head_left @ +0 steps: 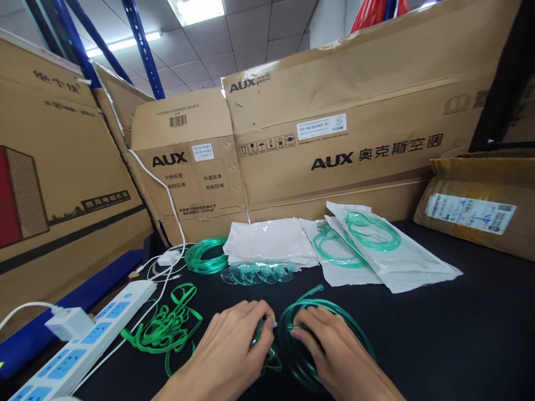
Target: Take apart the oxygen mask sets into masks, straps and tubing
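Near the front middle of the black table, my left hand (pixel 238 348) has its fingers wrapped round a clear green-tinted mask (pixel 271 356), mostly hidden under the hand. Just to the right, my right hand (pixel 330 345) pinches a green tube end at the left side of a coil of green tubing (pixel 363 334). One free end of that coil (pixel 313 291) points up and right behind the hands. Left of my left hand lies a tangle of bright green elastic straps (pixel 167 328).
Behind stand a row of clear masks (pixel 259 273), a white package stack (pixel 271 242), another tubing coil (pixel 207 256) and bagged tubing (pixel 388 250). A white power strip (pixel 90 340) with cables lies left. Cardboard boxes (pixel 334 128) wall the back; another box (pixel 480 206) stands right.
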